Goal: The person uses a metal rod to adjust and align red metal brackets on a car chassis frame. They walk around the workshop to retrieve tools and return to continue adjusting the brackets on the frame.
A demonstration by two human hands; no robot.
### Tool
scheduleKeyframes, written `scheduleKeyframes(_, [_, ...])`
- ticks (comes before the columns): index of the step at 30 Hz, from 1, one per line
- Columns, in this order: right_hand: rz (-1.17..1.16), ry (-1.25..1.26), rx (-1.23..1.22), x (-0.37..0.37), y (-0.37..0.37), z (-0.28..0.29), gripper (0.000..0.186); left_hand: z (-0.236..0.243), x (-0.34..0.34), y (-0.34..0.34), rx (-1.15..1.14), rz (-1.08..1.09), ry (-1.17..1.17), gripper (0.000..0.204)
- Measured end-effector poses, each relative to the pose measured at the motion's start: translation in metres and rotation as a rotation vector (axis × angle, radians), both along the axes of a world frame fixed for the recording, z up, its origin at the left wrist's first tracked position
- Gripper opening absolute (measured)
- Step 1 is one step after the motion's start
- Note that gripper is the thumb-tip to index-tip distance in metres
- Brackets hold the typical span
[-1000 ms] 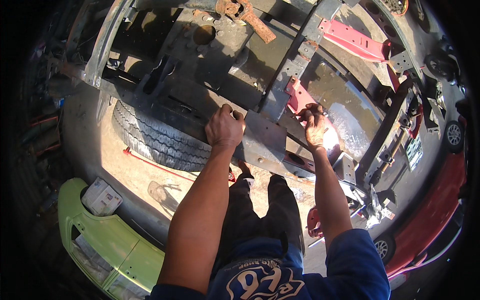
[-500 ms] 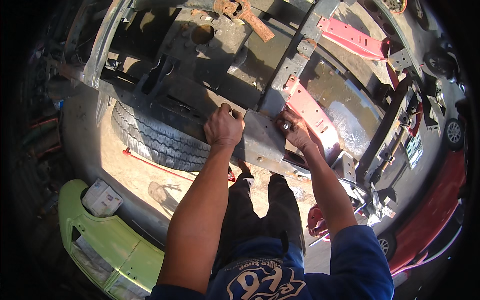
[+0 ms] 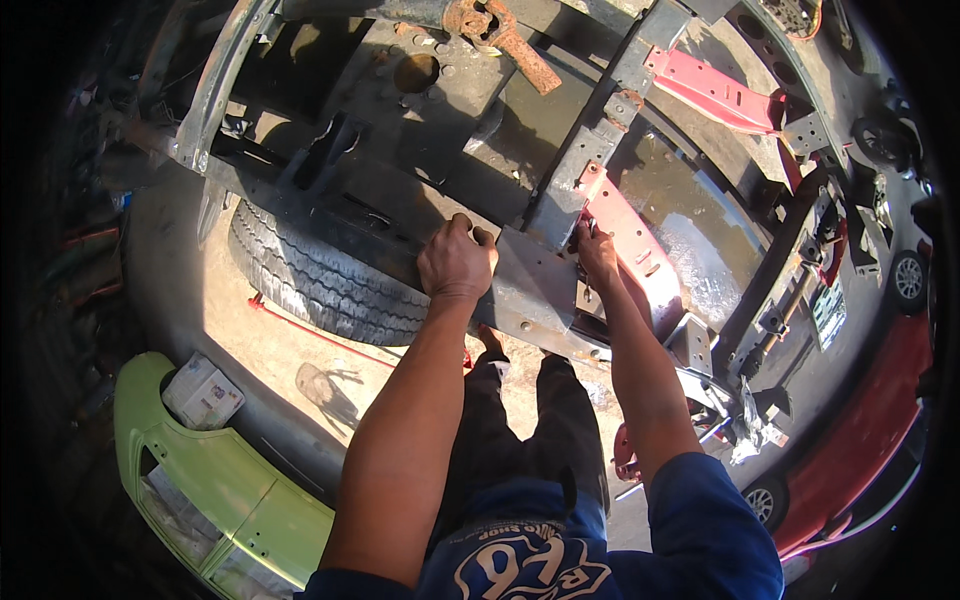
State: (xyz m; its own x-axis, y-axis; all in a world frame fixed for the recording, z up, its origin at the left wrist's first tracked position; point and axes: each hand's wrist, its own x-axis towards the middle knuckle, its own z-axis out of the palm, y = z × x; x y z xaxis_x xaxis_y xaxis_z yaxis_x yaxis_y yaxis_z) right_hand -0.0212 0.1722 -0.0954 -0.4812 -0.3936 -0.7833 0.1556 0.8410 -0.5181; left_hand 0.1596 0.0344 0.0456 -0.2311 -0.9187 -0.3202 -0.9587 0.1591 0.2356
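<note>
A dark steel vehicle frame rail (image 3: 360, 225) runs across in front of me. My left hand (image 3: 458, 258) is closed over this rail with the fingers curled, and their tips are hidden. At the joint of the rail and a crossmember (image 3: 568, 165), beside a grey steel plate (image 3: 530, 275), is my right hand (image 3: 598, 252). Its fingers are pinched together around something small, mostly hidden by the hand; a bit of shiny metal shows there. Just right of that hand lies a red bracket (image 3: 630, 235) with holes, fixed to the crossmember.
Below the rail at left sits a tire (image 3: 315, 285), with a thin red bar (image 3: 315, 330) on the ground. A light green car body panel (image 3: 215, 480) lies lower left, and a red car (image 3: 860, 430) stands at right. Above is a rusty joint (image 3: 510, 40).
My right hand has turned and its fingers now point down by the crossmember; the shiny piece seen in them is mostly covered. The left hand keeps its place on the rail. The view shifted slightly.
</note>
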Motion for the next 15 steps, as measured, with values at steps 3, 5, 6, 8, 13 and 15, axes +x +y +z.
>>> scheduleKeyframes(3, [-0.275,-0.202,-0.059,0.008,0.009,-0.022,0.038,0.000,0.000,0.000,-0.013,0.001,0.006,0.019])
scheduleKeyframes(5, [-0.493,-0.426,-0.206,0.011,0.013,-0.036,0.026,-0.001,0.000,0.000,0.007,0.010,-0.014,0.019])
scheduleKeyframes(6, [-0.527,-0.460,-0.252,0.013,0.014,-0.042,0.023,-0.001,0.000,0.000,0.014,0.013,-0.010,0.019])
scheduleKeyframes(8, [-0.603,-0.447,-0.387,0.015,0.018,-0.049,0.012,-0.002,-0.001,0.001,-0.003,0.003,0.007,0.019])
scheduleKeyframes(13, [-0.705,-0.541,-0.399,0.016,0.021,-0.045,0.013,-0.002,0.000,0.002,-0.010,-0.002,0.002,0.019])
scheduleKeyframes(15, [-0.779,-0.620,-0.413,0.015,0.018,-0.040,0.014,-0.003,0.000,0.002,-0.018,-0.005,0.006,0.019])
